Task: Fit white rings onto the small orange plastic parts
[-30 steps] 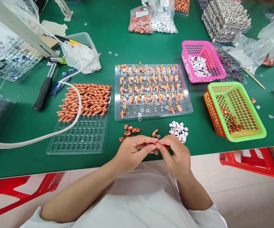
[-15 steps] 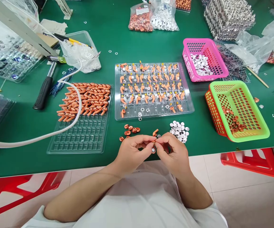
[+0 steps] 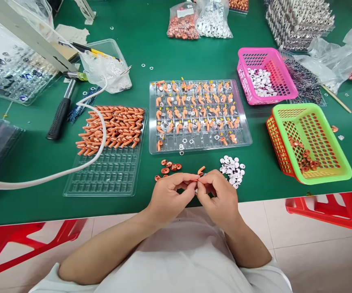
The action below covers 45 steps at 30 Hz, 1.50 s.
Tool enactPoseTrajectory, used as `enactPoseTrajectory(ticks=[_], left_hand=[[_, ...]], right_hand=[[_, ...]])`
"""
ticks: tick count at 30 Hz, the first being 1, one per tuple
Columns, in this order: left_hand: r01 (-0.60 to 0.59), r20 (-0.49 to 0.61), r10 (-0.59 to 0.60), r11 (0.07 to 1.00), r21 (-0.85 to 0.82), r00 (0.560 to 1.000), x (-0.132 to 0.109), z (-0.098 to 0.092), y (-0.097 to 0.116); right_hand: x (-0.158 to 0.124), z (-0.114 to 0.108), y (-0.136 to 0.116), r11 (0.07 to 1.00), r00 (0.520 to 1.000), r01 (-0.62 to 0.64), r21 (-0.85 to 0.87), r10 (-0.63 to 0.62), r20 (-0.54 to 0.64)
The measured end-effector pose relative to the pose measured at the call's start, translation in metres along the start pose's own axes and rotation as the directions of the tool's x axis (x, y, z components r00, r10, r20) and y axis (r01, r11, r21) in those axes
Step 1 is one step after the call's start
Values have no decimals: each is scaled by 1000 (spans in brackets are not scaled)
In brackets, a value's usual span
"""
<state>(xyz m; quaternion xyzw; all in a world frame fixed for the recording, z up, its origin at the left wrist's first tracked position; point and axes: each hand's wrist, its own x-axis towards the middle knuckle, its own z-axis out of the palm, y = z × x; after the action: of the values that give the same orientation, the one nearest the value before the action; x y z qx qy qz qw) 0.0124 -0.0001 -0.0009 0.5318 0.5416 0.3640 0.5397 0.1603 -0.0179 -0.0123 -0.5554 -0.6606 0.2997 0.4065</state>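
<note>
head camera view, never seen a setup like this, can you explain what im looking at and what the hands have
There is no machine here: a camera worn on a person's head looks forward and down. The left hand and right hand meet, pinching a small part that they mostly hide. On the green table just beyond lie copper-coloured pieces and white discs. Farther back is a clear tray of curved orange parts. To its left, a second tray is partly filled; to its right are a pink basket and a green basket.
</note>
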Motion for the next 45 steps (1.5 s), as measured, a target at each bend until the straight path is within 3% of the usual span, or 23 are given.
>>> enactPoseTrajectory(ticks=[4, 11, 14, 18, 22, 29, 32, 34, 38, 45], left_hand=[[39, 21, -37, 993, -109, 999, 2, -2, 6], [104, 12, -103, 981, -163, 995, 5, -3, 8], [92, 53, -85, 983, -162, 995, 4, -3, 6], [56, 113, -42, 991, -125, 993, 2, -4, 3], [-71, 140, 68, 997, 20, 988, 3, -6, 0], [-346, 157, 316, 907, 241, 936, 3, -6, -6], [-396, 145, 369, 867, 302, 918, 2, -3, -8], [-362, 128, 339, 881, 305, 932, 1, -2, -9], [-190, 157, 165, 968, 164, 974, 1, -3, -7], [36, 230, -27, 999, -37, 973, 6, -9, 3]], right_hand=[[1, -9, 3, 997, 999, -7, 77, 3, 51], [-4, -14, 12, 991, 999, -54, 126, 54, 7], [-4, -12, 12, 990, 999, -28, 136, 25, 20], [-2, -12, 10, 996, 996, 71, 53, -68, -57], [-3, -11, 11, 989, 989, 123, -82, -129, -78], [-5, -12, 9, 990, 997, 71, -118, -70, 11], [-4, -13, 9, 988, 997, 65, -139, -61, 36], [-3, -14, 9, 989, 997, 70, -134, -66, 38], [-1, -17, 11, 987, 995, 90, -131, -82, 63], [1, -23, 11, 981, 984, 138, -138, -120, 130]])
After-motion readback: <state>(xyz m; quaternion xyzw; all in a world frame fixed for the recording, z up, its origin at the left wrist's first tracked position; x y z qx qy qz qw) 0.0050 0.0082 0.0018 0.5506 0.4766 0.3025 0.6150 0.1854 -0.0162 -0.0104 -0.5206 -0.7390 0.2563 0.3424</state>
